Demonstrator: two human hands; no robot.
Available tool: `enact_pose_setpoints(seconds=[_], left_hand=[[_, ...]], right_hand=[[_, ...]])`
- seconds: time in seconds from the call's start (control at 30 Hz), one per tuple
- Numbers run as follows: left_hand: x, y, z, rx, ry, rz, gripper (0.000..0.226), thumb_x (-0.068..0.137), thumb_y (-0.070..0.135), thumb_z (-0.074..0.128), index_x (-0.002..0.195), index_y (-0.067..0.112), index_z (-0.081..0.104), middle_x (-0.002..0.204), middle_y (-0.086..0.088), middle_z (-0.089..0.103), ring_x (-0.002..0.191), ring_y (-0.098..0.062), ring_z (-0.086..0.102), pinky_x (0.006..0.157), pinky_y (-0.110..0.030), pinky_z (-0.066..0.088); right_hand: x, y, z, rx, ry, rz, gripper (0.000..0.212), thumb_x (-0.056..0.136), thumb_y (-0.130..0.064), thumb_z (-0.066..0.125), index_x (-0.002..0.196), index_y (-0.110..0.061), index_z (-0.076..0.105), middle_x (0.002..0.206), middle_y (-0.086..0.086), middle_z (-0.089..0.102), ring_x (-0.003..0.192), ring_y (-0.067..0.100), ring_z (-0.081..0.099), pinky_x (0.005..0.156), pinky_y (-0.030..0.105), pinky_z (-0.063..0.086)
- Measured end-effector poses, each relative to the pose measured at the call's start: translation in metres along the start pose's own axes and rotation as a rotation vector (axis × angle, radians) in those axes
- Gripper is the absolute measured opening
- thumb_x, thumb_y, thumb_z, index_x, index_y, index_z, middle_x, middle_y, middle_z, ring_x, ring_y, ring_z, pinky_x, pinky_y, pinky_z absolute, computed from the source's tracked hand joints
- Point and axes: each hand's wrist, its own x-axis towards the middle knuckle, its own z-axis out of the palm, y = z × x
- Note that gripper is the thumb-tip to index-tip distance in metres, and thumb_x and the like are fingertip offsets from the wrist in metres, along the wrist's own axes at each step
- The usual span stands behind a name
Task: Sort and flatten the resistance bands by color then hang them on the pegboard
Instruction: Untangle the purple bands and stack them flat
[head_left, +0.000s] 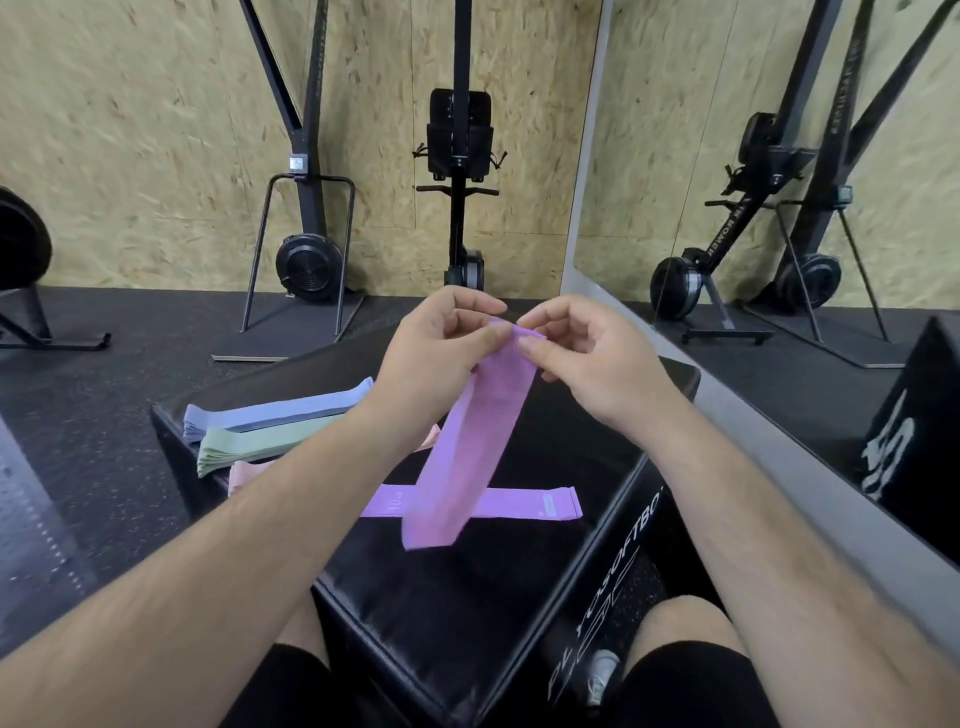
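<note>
Hands first: the left hand (431, 358) and right hand (587, 369) are both held up over the far end of the box (467, 597). The top end of a purple band (467, 447) is pinched between thumb and fingertips of each, with the spare fingers loosely curled. Nothing else is touched. The rest of the band hangs slanted over the middle of the box, crossing above a second purple band (540, 503) that's laid flat on the box top.

What could go wrong, probably:

- The box top is pretty crowded already. If the band gets dropped carelessly toward the right edge of the box, it could be slid off onto the floor.
- Three stacks are lined up on the left side of the box: blue (280, 408), green (260, 441), pink (244, 475). The left forearm is passed right over the pink one, so that stack could get dragged out of line when the arm is lowered.
- The hanging band sits askew to the flat one. If it's set down like that, the purple pile won't be squared up.
- Only the top end is gripped, so if the two layers aren't matched at the pinch, a crease could be pressed in.
</note>
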Motion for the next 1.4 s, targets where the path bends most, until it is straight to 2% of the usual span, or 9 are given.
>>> enact_pose_setpoints(seconds=[0.23,0.3,0.37,0.57,0.77,0.9,1.03,1.27,1.4], left_hand=[[-0.007,-0.003,-0.001,0.046,-0.058,0.041,0.031,0.088,0.022,0.074,0.11,0.038,0.06,0.086,-0.012,0.071,0.078,-0.024,0.063,0.087,-0.057,0.053],[-0.003,0.0,0.0,0.021,-0.021,0.038,0.031,0.09,0.015,0.073,0.111,0.03,0.057,0.088,-0.015,0.071,0.077,-0.025,0.064,0.085,-0.054,0.054],[0.001,0.004,0.0,0.008,0.006,0.034,0.024,0.09,0.01,0.071,0.105,0.023,0.057,0.086,-0.014,0.073,0.076,-0.026,0.066,0.083,-0.052,0.056],[0.004,0.003,0.003,0.036,0.031,-0.003,0.012,0.092,0.013,0.071,0.094,0.023,0.065,0.073,0.004,0.067,0.07,-0.013,0.058,0.066,-0.03,0.048],[0.002,0.003,-0.001,0.02,0.016,-0.033,0.008,0.093,0.018,0.071,0.099,0.022,0.068,0.079,0.009,0.072,0.073,-0.006,0.066,0.071,-0.022,0.047],[0.0,0.004,-0.01,0.055,-0.085,-0.057,0.019,0.085,0.02,0.08,0.102,0.022,0.072,0.087,0.006,0.074,0.082,-0.01,0.069,0.084,-0.03,0.054],[0.001,0.001,-0.016,0.165,-0.12,-0.01,0.02,0.085,0.011,0.079,0.1,0.022,0.072,0.091,-0.008,0.072,0.078,-0.01,0.062,0.079,-0.032,0.055],[0.0,-0.002,-0.017,0.23,-0.067,0.052,0.004,0.09,0.027,0.075,0.085,0.027,0.074,0.069,0.002,0.052,0.065,-0.01,0.048,0.067,-0.028,0.045],[-0.001,-0.005,-0.017,0.223,-0.051,0.048,0.006,0.089,0.027,0.075,0.084,0.03,0.074,0.08,-0.01,0.055,0.07,-0.01,0.047,0.069,-0.025,0.041]], right_hand=[[0.006,-0.005,-0.002,0.063,0.127,0.039,0.021,0.091,-0.022,0.076,0.107,-0.022,0.063,0.095,0.017,0.066,0.069,0.023,0.066,0.07,0.038,0.061],[0.003,-0.002,-0.001,0.01,0.121,0.038,0.025,0.088,-0.029,0.078,0.102,-0.026,0.057,0.094,0.012,0.055,0.074,0.034,0.067,0.07,0.042,0.061],[-0.001,0.001,-0.002,-0.021,0.059,0.035,0.024,0.085,-0.032,0.082,0.097,-0.03,0.061,0.105,0.004,0.054,0.071,0.026,0.066,0.072,0.036,0.06],[-0.01,0.005,-0.002,0.052,-0.058,-0.021,0.055,0.077,-0.008,0.087,0.111,-0.038,0.055,0.122,0.001,0.054,0.087,0.022,0.071,0.085,0.037,0.061],[-0.002,0.011,0.008,0.013,-0.007,-0.054,0.012,0.09,-0.01,0.077,0.097,-0.019,0.071,0.104,0.01,0.069,0.085,0.02,0.074,0.081,0.035,0.06],[0.001,0.012,0.013,0.058,-0.006,-0.028,0.005,0.095,-0.012,0.071,0.1,-0.011,0.071,0.087,0.006,0.075,0.079,0.017,0.074,0.073,0.026,0.057],[0.001,0.007,0.012,0.047,0.011,-0.016,0.006,0.099,-0.012,0.065,0.098,-0.012,0.071,0.076,0.0,0.073,0.069,0.009,0.07,0.068,0.019,0.054],[0.0,0.011,0.012,-0.114,-0.002,-0.023,0.002,0.097,-0.036,0.065,0.099,-0.035,0.066,0.117,-0.008,0.054,0.088,0.004,0.06,0.079,0.019,0.049],[-0.004,0.013,0.015,-0.08,-0.007,-0.031,0.006,0.095,-0.029,0.07,0.101,-0.031,0.068,0.101,-0.012,0.068,0.09,0.005,0.062,0.076,0.02,0.047]])
